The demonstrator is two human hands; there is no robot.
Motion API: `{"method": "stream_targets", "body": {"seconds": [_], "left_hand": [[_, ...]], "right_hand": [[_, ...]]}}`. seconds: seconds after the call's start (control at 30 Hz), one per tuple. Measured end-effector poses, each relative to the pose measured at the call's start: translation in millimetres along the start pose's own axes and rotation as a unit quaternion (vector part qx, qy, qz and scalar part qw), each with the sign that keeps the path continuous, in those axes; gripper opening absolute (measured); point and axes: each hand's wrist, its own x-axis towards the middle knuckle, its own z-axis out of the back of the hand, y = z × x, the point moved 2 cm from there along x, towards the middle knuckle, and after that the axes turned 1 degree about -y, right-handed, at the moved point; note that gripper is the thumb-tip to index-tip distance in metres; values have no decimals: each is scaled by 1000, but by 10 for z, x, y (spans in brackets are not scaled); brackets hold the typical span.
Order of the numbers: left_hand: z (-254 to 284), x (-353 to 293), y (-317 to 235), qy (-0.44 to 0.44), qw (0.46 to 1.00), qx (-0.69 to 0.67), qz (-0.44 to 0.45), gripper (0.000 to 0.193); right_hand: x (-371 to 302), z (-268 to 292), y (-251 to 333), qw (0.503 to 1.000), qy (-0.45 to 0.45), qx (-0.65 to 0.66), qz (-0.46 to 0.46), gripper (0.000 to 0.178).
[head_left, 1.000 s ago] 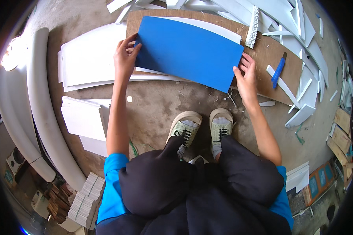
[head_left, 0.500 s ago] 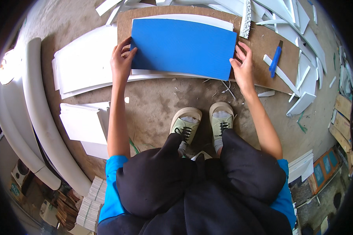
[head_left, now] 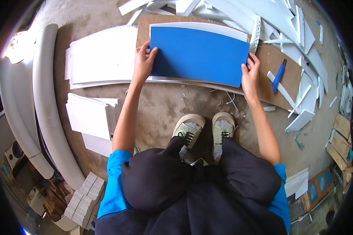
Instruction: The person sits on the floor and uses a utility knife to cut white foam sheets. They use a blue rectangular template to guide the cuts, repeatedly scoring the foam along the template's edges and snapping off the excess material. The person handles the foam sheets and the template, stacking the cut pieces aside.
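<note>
A rectangular blue sheet (head_left: 200,55) lies in front of me over a white sheet (head_left: 219,28), whose far edge shows beyond it. My left hand (head_left: 144,64) grips its left end, thumb on top and fingers at the edge. At the other end my right hand (head_left: 250,76) holds the right edge near its lower corner, thumb on the blue face. Underneath is a brown wooden board (head_left: 268,86). On that board, right of my right hand, a blue utility knife (head_left: 278,76) rests beside a narrow white strip (head_left: 283,91).
Large white sheets (head_left: 102,56) lie to the left, with a stack of smaller white sheets (head_left: 88,117) nearer me. White offcuts (head_left: 259,17) pile up at the far right. Long white rolls (head_left: 47,98) stretch along the left side. Bundled white pieces (head_left: 82,203) sit at lower left.
The whole view has shifted, so the scene sits further right and the sheet slightly lower. Both hands keep hold of the blue sheet, which stays about where it was on the wooden board.
</note>
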Motion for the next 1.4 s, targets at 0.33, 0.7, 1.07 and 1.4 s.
{"method": "stream_targets", "body": {"seconds": [0.33, 0.7, 1.07, 1.4], "left_hand": [[228, -199, -499, -29, 956, -252, -145, 46], [-201, -324, -130, -177, 964, -114, -163, 43], [-173, -426, 43, -134, 990, -36, 39, 38], [-122, -541, 19, -130, 990, 62, 4, 35]], "right_hand": [[-50, 315, 426, 989, 6, 108, 99, 58], [25, 299, 83, 990, 64, 42, 117, 50], [217, 34, -417, 991, 49, -119, 18, 54], [13, 125, -222, 999, 16, -31, 14, 45]]}}
